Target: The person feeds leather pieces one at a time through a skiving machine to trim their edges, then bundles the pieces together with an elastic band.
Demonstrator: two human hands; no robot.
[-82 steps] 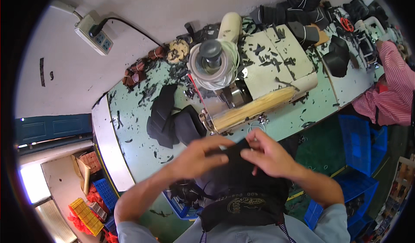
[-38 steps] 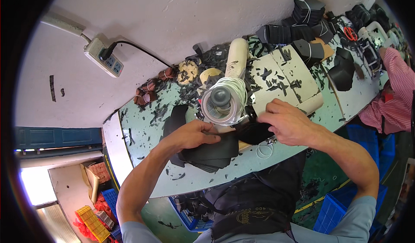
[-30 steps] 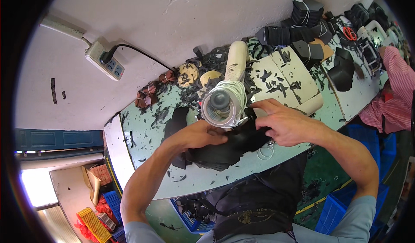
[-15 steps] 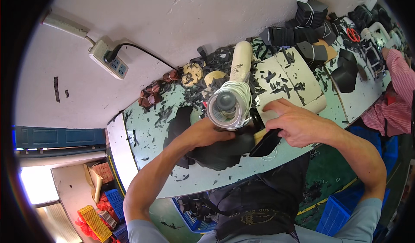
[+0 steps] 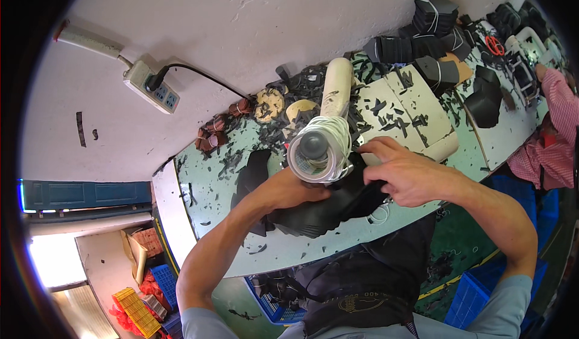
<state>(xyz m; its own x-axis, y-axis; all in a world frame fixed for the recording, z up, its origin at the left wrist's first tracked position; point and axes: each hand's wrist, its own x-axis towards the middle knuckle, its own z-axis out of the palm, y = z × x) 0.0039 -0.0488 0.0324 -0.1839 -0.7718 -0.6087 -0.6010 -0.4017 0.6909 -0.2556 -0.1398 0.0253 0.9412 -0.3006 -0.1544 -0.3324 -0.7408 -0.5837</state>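
A black leather piece (image 5: pixel 329 209) lies on the pale green bench (image 5: pixel 211 185) under a cream machine (image 5: pixel 398 107) topped by a round white-wrapped head (image 5: pixel 319 152). My left hand (image 5: pixel 295 191) presses on the left part of the black piece, just below that head. My right hand (image 5: pixel 404 173) grips the piece's right edge beside the machine. More flat black pieces (image 5: pixel 253 179) sit stacked left of my left hand.
Black offcuts litter the bench. Bundles of black pieces (image 5: pixel 431 19) pile up at the far right end, where a person in a red checked sleeve (image 5: pixel 552 134) works. A white power strip (image 5: pixel 151 86) hangs on the wall. Blue crates (image 5: pixel 470 303) stand below.
Both hands carried the black piece from my lap up onto the bench and under the machine's head. Over the last second they shifted it slightly to the right.
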